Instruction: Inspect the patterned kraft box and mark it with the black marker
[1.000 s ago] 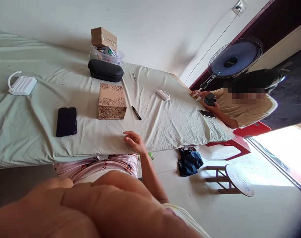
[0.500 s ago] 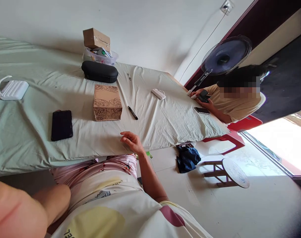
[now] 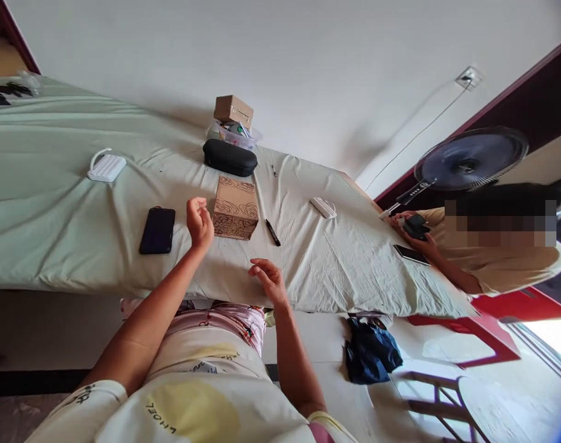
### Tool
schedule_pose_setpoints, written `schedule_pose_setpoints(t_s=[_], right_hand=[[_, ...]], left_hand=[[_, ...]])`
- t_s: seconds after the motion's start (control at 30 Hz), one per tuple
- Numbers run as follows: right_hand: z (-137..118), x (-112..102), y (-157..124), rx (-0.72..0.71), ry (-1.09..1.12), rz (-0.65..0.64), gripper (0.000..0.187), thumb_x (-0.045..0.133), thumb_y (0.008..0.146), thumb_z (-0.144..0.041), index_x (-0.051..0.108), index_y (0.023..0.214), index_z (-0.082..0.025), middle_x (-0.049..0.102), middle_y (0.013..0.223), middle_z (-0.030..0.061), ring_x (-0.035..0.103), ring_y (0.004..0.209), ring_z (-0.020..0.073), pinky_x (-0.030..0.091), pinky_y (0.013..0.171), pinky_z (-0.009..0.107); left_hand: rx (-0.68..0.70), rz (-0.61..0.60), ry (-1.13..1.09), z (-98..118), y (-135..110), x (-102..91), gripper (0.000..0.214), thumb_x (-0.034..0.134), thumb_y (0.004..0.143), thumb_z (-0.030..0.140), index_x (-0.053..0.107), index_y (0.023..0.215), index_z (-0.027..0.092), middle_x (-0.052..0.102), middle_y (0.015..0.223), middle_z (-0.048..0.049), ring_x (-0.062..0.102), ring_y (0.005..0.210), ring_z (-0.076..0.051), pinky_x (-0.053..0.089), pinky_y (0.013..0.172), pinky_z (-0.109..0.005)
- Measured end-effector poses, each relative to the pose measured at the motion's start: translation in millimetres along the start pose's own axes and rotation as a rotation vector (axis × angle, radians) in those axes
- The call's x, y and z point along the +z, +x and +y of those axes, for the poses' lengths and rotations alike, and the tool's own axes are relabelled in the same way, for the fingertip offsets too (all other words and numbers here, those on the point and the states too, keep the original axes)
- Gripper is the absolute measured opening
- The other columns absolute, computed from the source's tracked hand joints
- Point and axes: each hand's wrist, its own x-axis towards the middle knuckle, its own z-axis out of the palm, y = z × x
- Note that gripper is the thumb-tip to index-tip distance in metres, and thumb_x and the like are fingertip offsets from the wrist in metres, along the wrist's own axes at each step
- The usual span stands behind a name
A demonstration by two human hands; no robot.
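My left hand (image 3: 199, 223) is raised just left of a cardboard box (image 3: 236, 209) with black scribbled loops drawn on it. Its fingers are loosely bent and nothing shows in them; I cannot tell whether they touch the box. My right hand (image 3: 268, 280) hovers near the table's front edge, in front of the box, fingers apart and holding nothing. A black marker (image 3: 273, 232) lies right of the box. To the left of my left hand lies a dark phone (image 3: 157, 231).
Behind the box are a black case (image 3: 230, 158) and a plastic basket (image 3: 252, 140) with a small carton (image 3: 234, 111). White chargers (image 3: 108, 167) lie on the cloth-covered table (image 3: 77, 246). A person (image 3: 502, 246) sits at the right by a fan (image 3: 472, 161), holding a dark object.
My view has turned, levelling and shifting things rightward in the picture. My left arm has come from the lower left over the table beside the box. My right hand stays near the front edge.
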Motion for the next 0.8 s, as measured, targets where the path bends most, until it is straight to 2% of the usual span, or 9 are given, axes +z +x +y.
schedule_pose_setpoints(t_s=[0.07, 0.13, 0.23, 0.3, 0.37, 0.47, 0.57, 0.7, 0.8], right_hand=[[-15, -5, 17, -0.064, -0.047, 0.056, 0.045, 0.074, 0.088, -0.064, 0.077, 0.111, -0.025, 0.077, 0.087, 0.0046, 0.069, 0.081, 0.0192, 0.059, 0.083, 0.035], [-32, -9, 44, -0.183, -0.1, 0.146, 0.045, 0.069, 0.092, -0.064, 0.075, 0.114, -0.025, 0.077, 0.095, 0.0066, 0.07, 0.089, 0.0211, 0.059, 0.088, 0.038], [-46, -13, 94, -0.37, -0.26, 0.298, 0.049, 0.056, 0.1, -0.064, 0.068, 0.131, -0.028, 0.071, 0.125, 0.0102, 0.067, 0.112, 0.0244, 0.057, 0.098, 0.04], [-39, -13, 124, -0.434, -0.38, 0.303, 0.057, 0.049, 0.101, -0.067, 0.061, 0.142, -0.029, 0.058, 0.147, 0.0123, 0.061, 0.127, 0.0266, 0.056, 0.1, 0.04], [-21, -9, 142, -0.459, -0.447, 0.264, 0.063, 0.048, 0.099, -0.072, 0.06, 0.143, -0.028, 0.049, 0.157, 0.0128, 0.054, 0.138, 0.0286, 0.056, 0.103, 0.043], [12, 0, 149, -0.403, -0.404, 0.178, 0.069, 0.048, 0.097, -0.076, 0.063, 0.139, -0.024, 0.056, 0.15, 0.0156, 0.054, 0.139, 0.0296, 0.056, 0.103, 0.043], [31, 8, 146, -0.363, -0.329, 0.154, 0.066, 0.046, 0.1, -0.072, 0.061, 0.141, -0.023, 0.061, 0.146, 0.0148, 0.058, 0.134, 0.0276, 0.059, 0.095, 0.037], [35, 12, 145, -0.377, -0.313, 0.206, 0.055, 0.048, 0.104, -0.062, 0.061, 0.138, -0.02, 0.063, 0.144, 0.0133, 0.058, 0.134, 0.0248, 0.056, 0.098, 0.032], [36, 8, 146, -0.391, -0.269, 0.276, 0.054, 0.047, 0.105, -0.06, 0.06, 0.138, -0.019, 0.064, 0.143, 0.013, 0.057, 0.133, 0.0235, 0.051, 0.11, 0.036]], left_hand=[[-0.068, -0.005, 0.007, -32, 1, 6.4, 0.041, 0.035, 0.107, 0.046, 0.052, 0.133, 0.019, 0.063, 0.132, -0.0169, 0.062, 0.129, -0.025, 0.049, 0.113, -0.04], [-0.104, -0.029, -0.002, -51, -1, 6.3, 0.045, 0.034, 0.107, 0.048, 0.048, 0.14, 0.02, 0.061, 0.137, -0.0171, 0.06, 0.133, -0.025, 0.046, 0.116, -0.041], [-0.134, -0.141, -0.022, -62, -3, 1.1, 0.055, 0.036, 0.106, 0.058, 0.046, 0.145, 0.021, 0.06, 0.143, -0.018, 0.058, 0.138, -0.026, 0.043, 0.12, -0.045], [-0.153, -0.22, -0.021, -63, -5, -2.0, 0.064, 0.037, 0.104, 0.066, 0.046, 0.147, 0.02, 0.059, 0.147, -0.019, 0.056, 0.142, -0.028, 0.043, 0.121, -0.045], [-0.146, -0.307, -0.006, -64, -6, -3.8, 0.07, 0.041, 0.102, 0.07, 0.048, 0.149, 0.019, 0.06, 0.149, -0.0189, 0.055, 0.144, -0.029, 0.044, 0.121, -0.044], [-0.081, -0.436, 0.08, -65, -8, -3.9, 0.07, 0.056, 0.097, 0.066, 0.052, 0.147, 0.018, 0.064, 0.145, -0.0176, 0.06, 0.139, -0.032, 0.047, 0.118, -0.045], [-0.046, -0.453, 0.203, -64, -10, -3.2, 0.063, 0.064, 0.094, 0.057, 0.056, 0.143, 0.018, 0.064, 0.145, -0.0182, 0.059, 0.139, -0.034, 0.047, 0.117, -0.047], [-0.033, -0.456, 0.246, -62, -11, -4.3, 0.061, 0.064, 0.096, 0.052, 0.053, 0.147, 0.02, 0.064, 0.146, -0.0175, 0.06, 0.139, -0.033, 0.047, 0.117, -0.048], [-0.013, -0.454, 0.253, -61, -11, -4.0, 0.071, 0.069, 0.092, 0.051, 0.047, 0.153, 0.021, 0.06, 0.152, -0.0179, 0.058, 0.141, -0.033, 0.046, 0.118, -0.048]])
